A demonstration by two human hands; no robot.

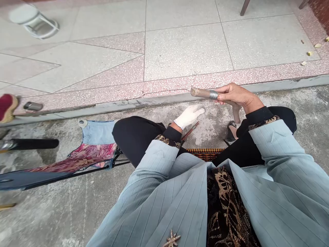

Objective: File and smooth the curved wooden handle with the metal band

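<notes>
My right hand [235, 95], bare, is closed around a brown wooden stick [202, 92]. Close to the fingertips, silvery wire [213, 95] is wound round the stick in a tight band. The stick lies nearly level, its cut end pointing left. My left hand [189, 116] wears a white knitted glove and hangs lower, apart from the stick. Its fingers are curled in; a blurred greyish patch shows at the fingertips, and what it is I cannot make out. Just below the glove is a thin reddish, rod-like thing [190, 131], partly hidden by my sleeve.
A low step edge [123, 107] runs across in front, with a tiled floor [180, 51] beyond. To the left are a folding chair with flowered fabric [92, 152], a metal cup [33, 106], a black-handled tool [36, 143] and a white stool [38, 22]. A woven seat [205, 154] shows beneath me.
</notes>
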